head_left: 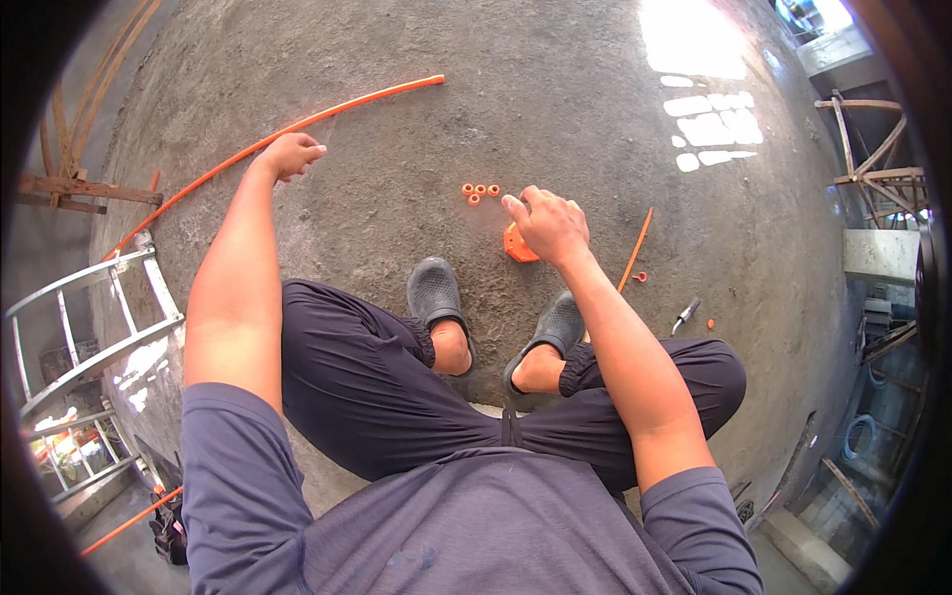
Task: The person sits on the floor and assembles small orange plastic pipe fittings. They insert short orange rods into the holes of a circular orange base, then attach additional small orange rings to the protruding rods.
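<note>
My left hand point(292, 157) hovers at the left, just beside a long orange conduit pipe point(327, 118) on the concrete floor. Its fingers are loosely curled, and nothing shows in them. Over an orange octagonal junction box point(518, 244) is my right hand point(551, 224), thumb and forefinger apart. It hides part of the box; whether it touches the box I cannot tell. Several small orange ring-like fittings point(480, 189) lie in a cluster left of my right hand.
Right of my right forearm lie a thin orange rod point(637, 248), a small orange hook-shaped piece point(641, 278) and a dark-handled tool point(685, 315). A metal ladder point(94, 365) lies at the left, near wooden pieces point(89, 188). My clogs point(433, 288) rest on the rough floor.
</note>
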The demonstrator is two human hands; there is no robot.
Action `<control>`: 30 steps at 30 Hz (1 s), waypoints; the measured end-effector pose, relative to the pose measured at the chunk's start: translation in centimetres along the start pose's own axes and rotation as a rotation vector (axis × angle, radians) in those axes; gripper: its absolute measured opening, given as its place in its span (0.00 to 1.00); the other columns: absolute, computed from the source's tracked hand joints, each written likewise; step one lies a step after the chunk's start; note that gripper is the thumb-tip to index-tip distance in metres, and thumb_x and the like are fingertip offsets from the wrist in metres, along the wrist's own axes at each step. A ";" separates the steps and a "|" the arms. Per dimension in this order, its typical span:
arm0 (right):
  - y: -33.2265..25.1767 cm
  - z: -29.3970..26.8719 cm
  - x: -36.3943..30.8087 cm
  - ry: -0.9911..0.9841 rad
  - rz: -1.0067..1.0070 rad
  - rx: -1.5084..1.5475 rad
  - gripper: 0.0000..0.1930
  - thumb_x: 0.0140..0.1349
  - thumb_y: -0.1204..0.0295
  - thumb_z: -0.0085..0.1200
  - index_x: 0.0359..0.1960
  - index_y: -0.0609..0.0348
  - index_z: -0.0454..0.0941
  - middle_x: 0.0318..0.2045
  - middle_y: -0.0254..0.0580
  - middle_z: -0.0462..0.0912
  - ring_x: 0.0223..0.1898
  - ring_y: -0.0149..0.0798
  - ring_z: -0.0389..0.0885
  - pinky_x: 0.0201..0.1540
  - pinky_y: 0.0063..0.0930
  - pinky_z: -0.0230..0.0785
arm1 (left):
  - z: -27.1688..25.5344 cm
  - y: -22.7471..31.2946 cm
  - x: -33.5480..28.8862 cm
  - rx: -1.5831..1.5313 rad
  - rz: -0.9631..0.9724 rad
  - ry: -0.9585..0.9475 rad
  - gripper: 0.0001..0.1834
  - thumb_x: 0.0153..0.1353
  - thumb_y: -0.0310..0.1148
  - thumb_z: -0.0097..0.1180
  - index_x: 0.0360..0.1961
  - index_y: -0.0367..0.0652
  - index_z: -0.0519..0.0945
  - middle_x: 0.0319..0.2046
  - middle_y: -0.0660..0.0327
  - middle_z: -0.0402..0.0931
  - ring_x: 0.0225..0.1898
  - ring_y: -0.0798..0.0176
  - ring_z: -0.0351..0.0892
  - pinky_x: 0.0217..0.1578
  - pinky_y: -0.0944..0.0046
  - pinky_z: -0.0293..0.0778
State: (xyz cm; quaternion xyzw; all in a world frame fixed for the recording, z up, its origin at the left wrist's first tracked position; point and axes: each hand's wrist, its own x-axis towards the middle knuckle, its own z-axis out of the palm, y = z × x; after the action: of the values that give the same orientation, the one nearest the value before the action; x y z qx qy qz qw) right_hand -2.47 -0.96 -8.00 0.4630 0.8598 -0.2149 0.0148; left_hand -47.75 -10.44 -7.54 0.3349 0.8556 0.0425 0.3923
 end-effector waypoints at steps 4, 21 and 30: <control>0.0 0.0 0.2 -0.007 0.002 0.005 0.28 0.74 0.44 0.44 0.46 0.57 0.82 0.45 0.51 0.87 0.49 0.56 0.85 0.56 0.49 0.71 | 1.4 4.1 1.0 0.328 0.239 0.038 0.19 0.67 0.44 0.62 0.53 0.44 0.85 0.49 0.53 0.86 0.53 0.54 0.84 0.54 0.52 0.78; 1.4 0.2 0.4 0.047 -0.014 0.101 0.26 0.73 0.46 0.47 0.44 0.57 0.83 0.41 0.49 0.88 0.45 0.55 0.86 0.53 0.48 0.72 | 38.9 15.6 -3.4 -0.232 0.016 -0.053 0.25 0.68 0.49 0.60 0.57 0.43 0.75 0.56 0.47 0.81 0.60 0.44 0.81 0.60 0.46 0.75; 1.9 0.1 0.5 0.074 -0.013 0.163 0.24 0.72 0.48 0.49 0.43 0.57 0.84 0.38 0.47 0.87 0.43 0.53 0.86 0.48 0.47 0.73 | 41.2 16.9 -2.9 -0.265 -0.071 -0.036 0.27 0.69 0.53 0.59 0.55 0.42 0.74 0.52 0.47 0.83 0.56 0.43 0.82 0.55 0.45 0.77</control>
State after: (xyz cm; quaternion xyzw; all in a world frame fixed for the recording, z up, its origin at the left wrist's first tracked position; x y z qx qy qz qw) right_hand -1.28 0.27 -8.87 0.4647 0.8425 -0.2669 -0.0559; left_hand -8.42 -6.98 -28.33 0.2501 0.8467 0.1353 0.4497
